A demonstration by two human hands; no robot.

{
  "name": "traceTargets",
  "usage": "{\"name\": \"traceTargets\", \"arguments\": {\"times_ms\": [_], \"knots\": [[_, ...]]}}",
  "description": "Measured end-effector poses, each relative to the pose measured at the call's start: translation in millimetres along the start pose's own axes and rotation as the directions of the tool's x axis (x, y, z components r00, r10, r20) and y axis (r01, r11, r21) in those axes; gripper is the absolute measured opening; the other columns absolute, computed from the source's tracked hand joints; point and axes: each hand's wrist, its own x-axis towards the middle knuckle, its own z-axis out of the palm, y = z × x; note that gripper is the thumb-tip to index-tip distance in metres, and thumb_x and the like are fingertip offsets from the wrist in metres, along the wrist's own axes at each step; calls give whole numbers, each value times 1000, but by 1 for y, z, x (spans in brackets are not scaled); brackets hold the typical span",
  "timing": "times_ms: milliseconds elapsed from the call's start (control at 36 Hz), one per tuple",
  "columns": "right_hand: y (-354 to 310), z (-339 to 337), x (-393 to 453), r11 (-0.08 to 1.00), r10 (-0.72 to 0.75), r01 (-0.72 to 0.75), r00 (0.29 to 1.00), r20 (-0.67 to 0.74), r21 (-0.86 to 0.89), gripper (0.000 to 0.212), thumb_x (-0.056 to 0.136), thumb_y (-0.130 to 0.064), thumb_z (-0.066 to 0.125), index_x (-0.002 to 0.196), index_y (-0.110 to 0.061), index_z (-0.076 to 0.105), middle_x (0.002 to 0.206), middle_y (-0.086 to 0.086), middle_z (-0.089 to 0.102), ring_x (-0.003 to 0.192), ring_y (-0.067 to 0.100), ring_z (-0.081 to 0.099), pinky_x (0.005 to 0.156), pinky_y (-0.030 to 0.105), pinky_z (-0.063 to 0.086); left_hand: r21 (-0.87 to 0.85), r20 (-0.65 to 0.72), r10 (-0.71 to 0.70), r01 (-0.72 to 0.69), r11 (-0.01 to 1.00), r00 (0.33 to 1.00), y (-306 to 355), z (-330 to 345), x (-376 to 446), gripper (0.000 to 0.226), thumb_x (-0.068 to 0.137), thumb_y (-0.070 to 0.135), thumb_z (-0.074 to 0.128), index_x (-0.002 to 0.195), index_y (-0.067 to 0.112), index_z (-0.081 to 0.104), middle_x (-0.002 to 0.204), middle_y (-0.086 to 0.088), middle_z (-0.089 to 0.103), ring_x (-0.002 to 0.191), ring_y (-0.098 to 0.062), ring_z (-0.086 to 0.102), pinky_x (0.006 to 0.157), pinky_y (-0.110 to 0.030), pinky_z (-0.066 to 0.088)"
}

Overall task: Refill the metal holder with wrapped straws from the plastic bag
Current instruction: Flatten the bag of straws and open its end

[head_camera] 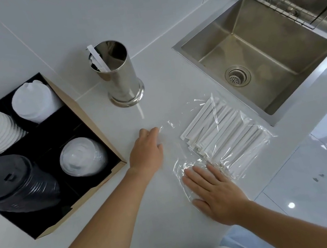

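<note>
Right hand fingers: spread flat and straight, gripping nothing, pressed palm-down on the near edge of the clear film.
Right hand (215, 193): lies on the near end of the plastic bag, just beside the near ends of the straws.
Left hand fingers: gently curled downward, tips at the bag's left edge; whether they pinch the film cannot be told.
Left hand (146, 149): rests on the white counter (110, 227), left of the bag.
Plastic bag (219, 136): clear, crinkled, lying flat on the counter between both hands and the sink.
Wrapped straws (221, 134): a white bundle inside the bag, lying side by side on a diagonal.
Metal holder (118, 73): upright shiny cylinder beyond the left hand, well apart from the bag, nearly empty, with a few wrapped straws leaning on its left wall.
Sink (257, 50): steel basin to the right of the holder.
Black organiser (42, 156): left of the left hand, holding stacks of cups and lids.
</note>
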Motion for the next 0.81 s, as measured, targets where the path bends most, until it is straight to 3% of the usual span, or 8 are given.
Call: {"name": "traceTargets", "arguments": {"times_ms": [111, 250, 361, 556, 806], "knots": [[0, 1, 0, 1000, -2, 2, 1000, -13, 2, 61, 99, -48, 37, 152, -19, 28, 159, -1, 26, 147, 23, 20, 114, 49, 20, 14, -39, 157, -157, 988, 987, 3, -2, 3, 41, 85, 5, 55, 125, 15, 57, 120, -9, 52, 100, -31, 56, 78, -43, 49], [-2, -3, 0, 1000, 7, -7, 999, -49, -2, 58, 99, -46, 36, 150, -18, 35, 156, 0, 32, 144, 24, 27, 112, 49, 21, 162, 47, 359, -362, 918, 932, 4, -2, 9, 25, 89, 5, 49, 109, 12, 61, 118, -4, 58, 97, -31, 53, 81, -41, 44], [-9, -8, 2, 999, 43, -41, 995, -93, 25, 53, 99, -40, 36, 146, -15, 43, 154, 3, 38, 143, 25, 31, 113, 50, 18, 211, 76, 350, -358, 909, 934, -2, -2, 12, 11, 91, 5, 44, 91, 14, 51, 103, 1, 55, 95, -27, 52, 70, -36, 40], [-10, -5, 0, 996, 68, -59, 990, -124, 73, 52, 99, -39, 38, 144, -14, 45, 153, 4, 38, 142, 25, 33, 112, 50, 20, 254, 110, 323, -341, 905, 940, -12, -4, 21, 18, 88, 1, 49, 100, 10, 59, 117, -1, 58, 103, -26, 54, 83, -37, 47], [-4, 5, -6, 998, 61, -60, 995, -81, 18, 57, 100, -43, 34, 150, -17, 32, 157, 1, 30, 145, 23, 24, 114, 47, 17, 265, 179, 236, -278, 923, 955, -9, -20, 35, 19, 90, 8, 50, 105, 9, 61, 112, -8, 57, 102, -30, 55, 80, -38, 44]]}}
